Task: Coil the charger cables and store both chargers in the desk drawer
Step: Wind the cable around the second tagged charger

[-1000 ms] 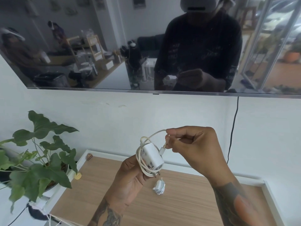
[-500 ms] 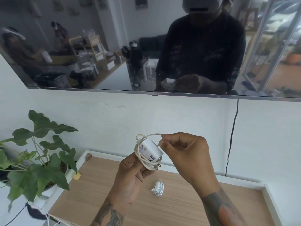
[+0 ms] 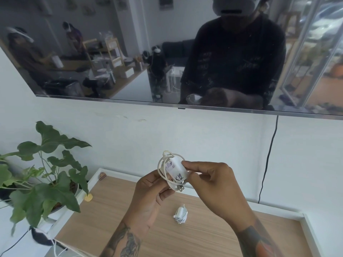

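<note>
I hold a white charger (image 3: 176,170) with black writing and metal prongs above the desk. Its white cable (image 3: 161,168) is wound in loops around the block. My left hand (image 3: 150,191) grips the charger from below and behind. My right hand (image 3: 207,180) pinches the cable end against the charger's right side. A second white charger (image 3: 180,214), its cable wound around it, lies on the wooden desk top (image 3: 115,216) below my hands. No drawer is in view.
A leafy potted plant (image 3: 44,182) stands at the left of the desk. A dark screen (image 3: 167,52) hangs on the wall above, with a black cord (image 3: 267,164) running down. A small yellow item (image 3: 88,197) lies at the desk's left rim.
My right hand has moved down and left, bringing the cable end in against the charger. The free stretch of cable has become another loop around the block.
</note>
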